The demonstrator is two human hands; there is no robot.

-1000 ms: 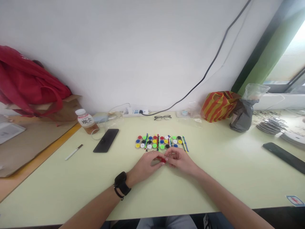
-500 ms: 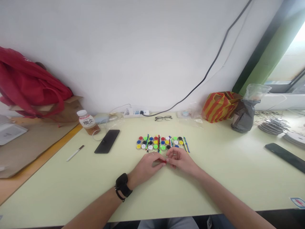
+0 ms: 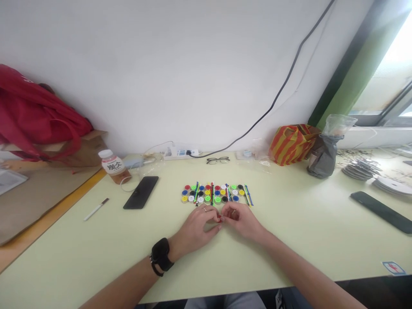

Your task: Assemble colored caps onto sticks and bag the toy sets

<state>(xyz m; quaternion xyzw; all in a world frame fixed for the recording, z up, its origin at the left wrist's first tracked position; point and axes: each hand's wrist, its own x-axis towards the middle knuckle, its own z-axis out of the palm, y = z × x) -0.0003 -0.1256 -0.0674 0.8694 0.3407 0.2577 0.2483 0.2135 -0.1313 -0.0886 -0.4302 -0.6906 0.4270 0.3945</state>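
A small red piece [image 3: 219, 218] shows between the fingertips of both hands, just above the table; fingers cover most of it, so its kind cannot be made out. My left hand [image 3: 195, 226], with a ring and a black wrist watch [image 3: 162, 254], curls its fingers against the piece from the left, thumb slightly lower. From the other side my right hand [image 3: 242, 219] pinches it between thumb and index finger. Just beyond the hands stand several small round pots with coloured tops [image 3: 207, 199], in groups. Thin coloured plastic strips [image 3: 249, 196] lie between and beside the groups.
A black phone [image 3: 140, 192], a drink bottle [image 3: 114, 167] and a white pen-like stick [image 3: 96, 210] lie to the left. Glasses [image 3: 218, 160] and a power strip [image 3: 181, 154] are by the wall. Rightward are a striped bag [image 3: 291, 145], a grey bag [image 3: 322, 159] and a dark slab [image 3: 381, 211].
The view has shifted slightly. My right fingers have curled in closer around the red piece, and my left thumb has dropped a little away from the left index finger.
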